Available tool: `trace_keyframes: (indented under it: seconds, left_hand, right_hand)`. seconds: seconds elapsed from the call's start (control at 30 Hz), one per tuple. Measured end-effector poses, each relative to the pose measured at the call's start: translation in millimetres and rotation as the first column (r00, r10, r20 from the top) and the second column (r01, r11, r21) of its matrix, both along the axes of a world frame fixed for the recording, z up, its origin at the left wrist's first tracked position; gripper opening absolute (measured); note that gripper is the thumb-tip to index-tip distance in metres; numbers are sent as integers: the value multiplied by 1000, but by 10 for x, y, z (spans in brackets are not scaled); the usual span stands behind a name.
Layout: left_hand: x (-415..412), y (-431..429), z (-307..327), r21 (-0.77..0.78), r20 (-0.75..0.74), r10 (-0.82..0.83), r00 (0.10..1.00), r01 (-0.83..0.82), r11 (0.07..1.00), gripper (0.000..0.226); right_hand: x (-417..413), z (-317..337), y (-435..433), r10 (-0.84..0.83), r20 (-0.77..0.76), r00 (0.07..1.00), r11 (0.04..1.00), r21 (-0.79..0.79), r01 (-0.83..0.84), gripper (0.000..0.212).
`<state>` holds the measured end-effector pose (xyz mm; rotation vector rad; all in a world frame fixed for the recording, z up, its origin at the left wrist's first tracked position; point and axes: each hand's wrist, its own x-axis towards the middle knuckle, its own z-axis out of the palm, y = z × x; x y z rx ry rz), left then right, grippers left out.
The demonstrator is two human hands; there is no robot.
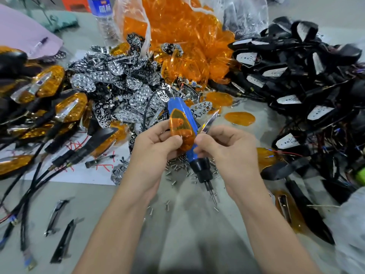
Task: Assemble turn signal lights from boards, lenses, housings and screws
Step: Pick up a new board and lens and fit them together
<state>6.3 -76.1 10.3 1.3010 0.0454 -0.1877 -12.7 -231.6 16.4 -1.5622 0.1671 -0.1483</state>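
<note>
L hand (pixel 158 143): fingers curled round an orange lens (pixel 180 128), clear amber w/ a rounded shield shape, held over the counter (pixel 187 224) at centre. R hand (pixel 223 147) pinches a thin chrome strip (pixel 210 122) at the lens's right edge; strip's lower end is hidden by fingers. Underneath, a blue screwdriver (pixel 199 167), partly covered, on loose screws (pixel 177 169). Beyond: chrome reflectors (pixel 118 86), black housings (pixel 296 66).

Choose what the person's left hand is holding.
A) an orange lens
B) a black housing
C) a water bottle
A: the left hand grips the orange lens with curled fingers, while the right hand pinches a shiny strip beside it.
</note>
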Motion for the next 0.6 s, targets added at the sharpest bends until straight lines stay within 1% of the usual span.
trace_keyframes:
  seconds: [0.07,0.13,0.17,0.23,0.3,0.4,0.43,0.5,0.6]
  left_hand:
    - [-16,8,-6,-3,-14,10,1000,-10,1000,36]
    - [-33,23,-13,12,-31,12,999,-11,1000,32]
    - [-36,33,-14,17,-42,22,999,-21,1000,28]
    - [-41,41,-14,17,-61,50,997,-49,999,26]
    - [-55,32,-24,37,-68,67,995,-65,997,30]
    - [-68,34,-36,57,-63,59,996,-55,997,30]
    - [-63,45,-32,58,-60,53,997,-49,997,29]
    - [-51,74,-24,49,-59,47,997,-45,998,29]
    - [-52,102,-16,28,-69,37,997,-35,999,33]
  right_hand:
    - [-38,1,41,122,-36,992,990,77,-119,19]
    - [-95,26,96,261,-84,962,960,123,-250,13]
    - [-112,21,123,291,-106,951,952,131,-277,11]
    - [-122,-11,141,269,-137,953,961,107,-256,19]
    - [-131,-37,121,263,-163,951,964,76,-253,19]
    - [-134,6,93,372,-159,915,927,114,-357,19]
    - [-126,18,93,397,-151,905,916,125,-381,23]
    - [-101,33,91,418,-143,897,905,149,-398,33]
    - [-81,9,88,447,-138,884,888,185,-421,37]
